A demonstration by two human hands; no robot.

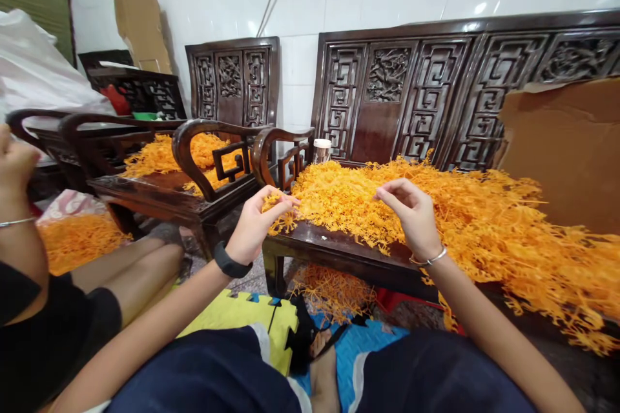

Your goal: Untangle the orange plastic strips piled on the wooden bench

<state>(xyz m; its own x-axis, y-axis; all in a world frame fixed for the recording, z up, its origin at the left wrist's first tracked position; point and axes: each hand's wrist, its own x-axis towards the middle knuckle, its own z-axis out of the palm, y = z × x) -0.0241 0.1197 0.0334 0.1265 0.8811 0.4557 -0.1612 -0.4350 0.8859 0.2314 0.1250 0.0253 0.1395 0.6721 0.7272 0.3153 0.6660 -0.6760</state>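
Note:
A large heap of orange branching plastic pieces (349, 197) covers the dark wooden bench (334, 248) in front of me. My left hand (259, 222), a black band at its wrist, is closed at the heap's left edge. Orange branching bits show between and beyond its fingers, and it appears to pinch one of these pieces. To the right, my right hand (411, 213) hovers over the heap with thumb and forefinger pressed together. Whatever sits in that pinch, if anything, is too small to tell against the orange behind it.
Another person's hand (17, 161) and bare legs are at the left. More orange pieces lie on a carved armchair (145, 187) and on the floor under the bench (336, 290). A lidded jar (322, 150) stands behind the heap; a cardboard sheet (566, 148) leans at right.

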